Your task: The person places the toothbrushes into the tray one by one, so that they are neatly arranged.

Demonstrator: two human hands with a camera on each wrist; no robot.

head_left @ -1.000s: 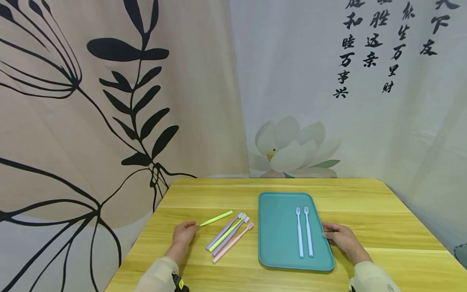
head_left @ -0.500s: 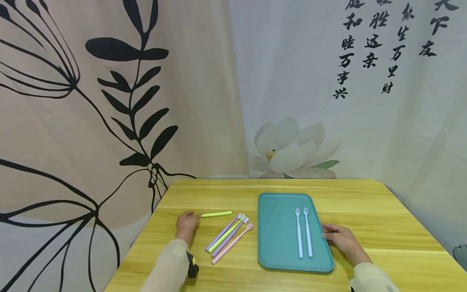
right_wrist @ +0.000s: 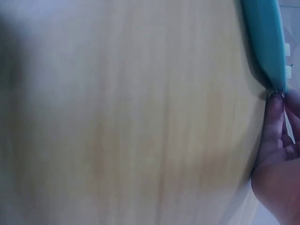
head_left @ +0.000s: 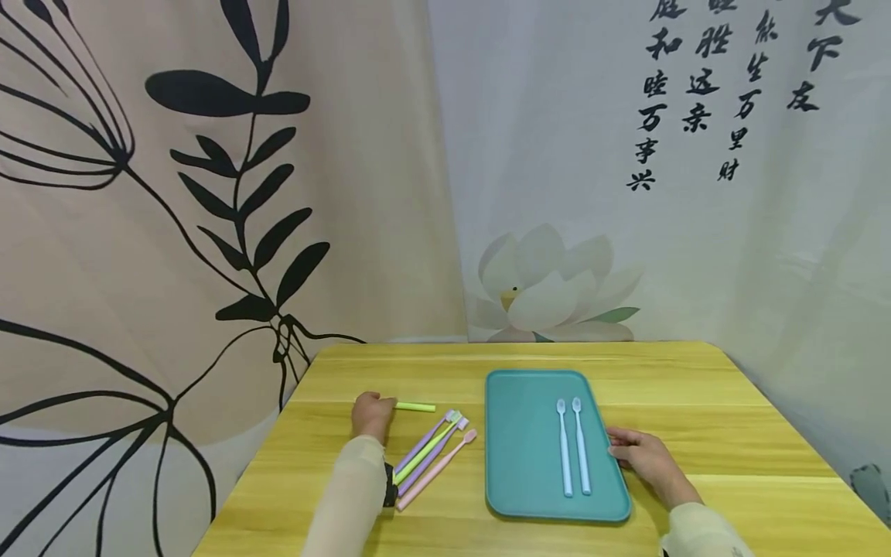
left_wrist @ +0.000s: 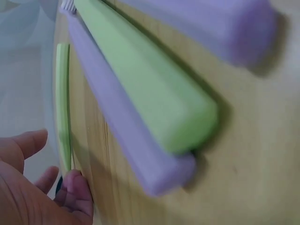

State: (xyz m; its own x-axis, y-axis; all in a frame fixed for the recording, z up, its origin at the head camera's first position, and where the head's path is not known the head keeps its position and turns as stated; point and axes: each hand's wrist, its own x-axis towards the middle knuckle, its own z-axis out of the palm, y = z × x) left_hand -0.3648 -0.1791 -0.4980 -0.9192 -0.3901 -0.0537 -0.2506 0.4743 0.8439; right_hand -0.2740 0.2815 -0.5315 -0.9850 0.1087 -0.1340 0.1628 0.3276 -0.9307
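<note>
Head view: the left hand (head_left: 372, 416) meets one end of a green toothbrush (head_left: 418, 407), well left of the teal tray (head_left: 522, 445) — whether it pinches that end, I cannot tell — while the right hand (head_left: 647, 458) pinches the tray's right edge, near two pale-blue toothbrushes (head_left: 565, 456) lying inside.

The head view looks forward and down across the bench (head_left: 696, 402) toward the far curtain (head_left: 390, 193). The left wrist view, very near, peers along the toothbrushes (left_wrist: 150, 84); the right one, close to the bench, catches the right edge of the teal tray (right_wrist: 267, 37). The head view shares both.
</note>
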